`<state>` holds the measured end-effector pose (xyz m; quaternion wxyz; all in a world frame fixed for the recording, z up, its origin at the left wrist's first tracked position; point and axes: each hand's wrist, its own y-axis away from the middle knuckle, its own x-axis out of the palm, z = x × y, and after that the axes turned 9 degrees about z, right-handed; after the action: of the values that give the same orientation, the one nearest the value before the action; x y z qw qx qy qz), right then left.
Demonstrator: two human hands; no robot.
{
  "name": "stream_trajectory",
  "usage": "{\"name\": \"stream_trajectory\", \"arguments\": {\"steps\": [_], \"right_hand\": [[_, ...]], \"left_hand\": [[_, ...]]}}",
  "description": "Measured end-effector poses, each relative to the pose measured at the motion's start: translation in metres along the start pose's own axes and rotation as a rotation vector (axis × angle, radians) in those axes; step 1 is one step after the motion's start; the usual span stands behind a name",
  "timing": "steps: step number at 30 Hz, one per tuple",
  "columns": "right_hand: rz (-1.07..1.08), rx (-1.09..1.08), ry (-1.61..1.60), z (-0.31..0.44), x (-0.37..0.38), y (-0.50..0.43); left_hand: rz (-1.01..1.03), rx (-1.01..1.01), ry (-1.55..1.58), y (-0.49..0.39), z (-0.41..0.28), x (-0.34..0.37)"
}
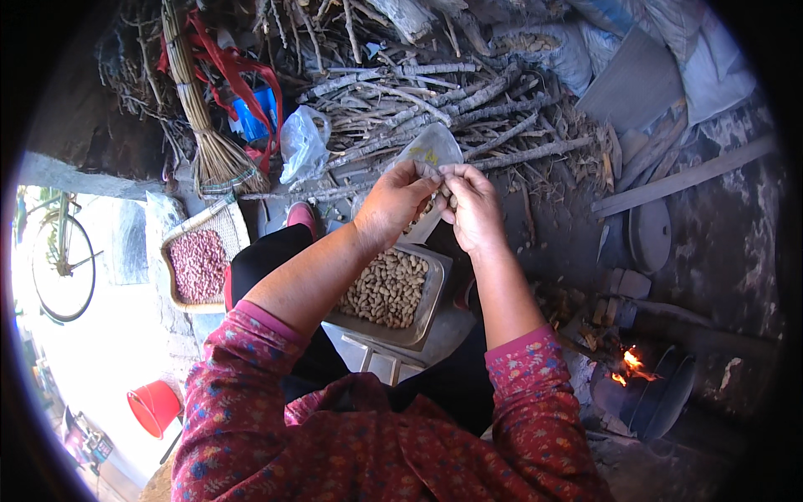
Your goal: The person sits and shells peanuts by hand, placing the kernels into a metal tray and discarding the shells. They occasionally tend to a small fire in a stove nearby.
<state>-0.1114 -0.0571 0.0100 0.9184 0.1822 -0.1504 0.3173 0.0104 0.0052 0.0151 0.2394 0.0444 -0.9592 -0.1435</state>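
My left hand [396,199] and my right hand [470,204] meet at the fingertips over a translucent plastic bag [433,150]. The right fingers are curled around unshelled peanuts; what lies between the left fingertips is too small to tell. Below the hands, a rectangular metal tray [439,276] holds many unshelled peanuts [392,290]. To the left, a woven wicker scoop basket [237,223] holds shelled pink peanut kernels [196,263].
Stacked firewood sticks [439,103] lie ahead, beside a straw broom [216,150] and a crumpled plastic bag [304,141]. Flames [630,364] burn at a stove at the lower right. A red bucket [155,406] stands at the lower left.
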Motion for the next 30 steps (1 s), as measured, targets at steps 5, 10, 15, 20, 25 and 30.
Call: {"name": "stream_trajectory", "arguments": {"steps": [5, 10, 15, 20, 25, 30], "right_hand": [[-0.056, 0.036, 0.146, 0.010, 0.003, 0.002], [0.005, -0.007, 0.183, 0.009, 0.005, -0.006], [0.059, -0.046, 0.147, 0.011, 0.013, -0.011], [-0.053, -0.094, 0.135, 0.006, -0.003, -0.014], [-0.009, -0.342, 0.378, -0.010, 0.006, -0.018], [-0.063, -0.444, 0.700, 0.012, 0.012, -0.008]], "left_hand": [[-0.030, -0.011, -0.119, -0.001, -0.003, 0.006], [0.075, -0.100, 0.061, -0.004, -0.005, -0.008], [0.172, -0.093, 0.195, -0.004, -0.005, -0.023], [0.124, -0.001, 0.250, -0.007, -0.003, -0.019], [-0.012, -0.010, 0.277, -0.012, -0.005, -0.027], [0.004, -0.028, 0.278, -0.012, -0.002, -0.030]]}}
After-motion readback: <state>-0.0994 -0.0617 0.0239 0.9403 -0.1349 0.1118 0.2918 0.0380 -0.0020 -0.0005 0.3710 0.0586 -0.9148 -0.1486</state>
